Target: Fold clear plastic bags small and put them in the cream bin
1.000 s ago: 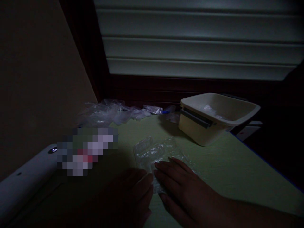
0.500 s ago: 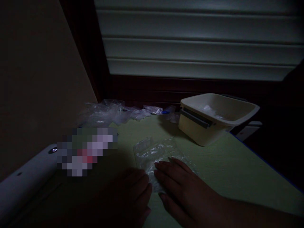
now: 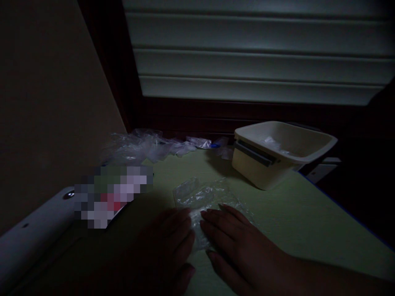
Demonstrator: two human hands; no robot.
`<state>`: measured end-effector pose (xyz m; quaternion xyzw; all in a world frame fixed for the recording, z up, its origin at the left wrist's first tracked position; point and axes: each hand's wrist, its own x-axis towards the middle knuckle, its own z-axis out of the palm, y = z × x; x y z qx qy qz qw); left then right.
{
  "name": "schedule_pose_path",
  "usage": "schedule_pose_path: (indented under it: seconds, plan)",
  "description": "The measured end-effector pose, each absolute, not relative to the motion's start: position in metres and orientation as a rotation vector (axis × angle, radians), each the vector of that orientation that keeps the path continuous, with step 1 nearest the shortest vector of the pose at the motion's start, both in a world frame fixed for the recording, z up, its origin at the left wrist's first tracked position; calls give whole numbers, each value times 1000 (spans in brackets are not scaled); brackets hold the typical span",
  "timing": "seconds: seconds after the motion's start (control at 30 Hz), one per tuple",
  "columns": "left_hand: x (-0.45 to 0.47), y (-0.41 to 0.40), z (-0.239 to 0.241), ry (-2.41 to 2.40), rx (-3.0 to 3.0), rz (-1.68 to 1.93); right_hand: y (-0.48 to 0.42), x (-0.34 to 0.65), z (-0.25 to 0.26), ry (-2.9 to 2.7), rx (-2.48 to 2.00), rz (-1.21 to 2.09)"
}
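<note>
A clear, crinkled plastic bag (image 3: 205, 197) lies flat on the pale green tabletop (image 3: 308, 222). My right hand (image 3: 239, 240) rests palm down on its right part, fingers stretched out and thumb apart, so it is open. At the bag's lower left edge is my left hand (image 3: 168, 246), in deep shadow. Its fingers reach onto the plastic with the thumb held apart, and it looks open. The two sets of fingertips are close together, with a narrow strip of the bag between them. Part of the bag is hidden under both hands.
A cream bin (image 3: 259, 172) with a dark grey handle stands at the back right, clear plastic inside it. More crumpled clear bags (image 3: 132, 146) are heaped along the back edge. On the left are a blurred-out item (image 3: 114, 193) and a long white object (image 3: 33, 234). Shutters rise behind.
My left hand has slid slightly forward on the bag, its fingers straighter than before. My right hand and the bag look almost the same.
</note>
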<state>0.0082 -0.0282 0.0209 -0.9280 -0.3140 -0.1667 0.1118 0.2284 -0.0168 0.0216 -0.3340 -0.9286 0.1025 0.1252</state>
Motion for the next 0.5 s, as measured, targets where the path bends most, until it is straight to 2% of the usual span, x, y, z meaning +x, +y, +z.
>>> schedule_pose_path:
  seconds: [0.2, 0.37, 0.5]
  plan:
    - [7, -28, 23, -985, -2795, -473, -18, 230, 22, -2692, -909, 191]
    - [11, -27, 21, -939, -2759, -615, -17, 229, 11, -2583, -557, -33]
    - [10, -26, 20, -1000, -2787, -505, -19, 228, 5, -2516, -494, -75]
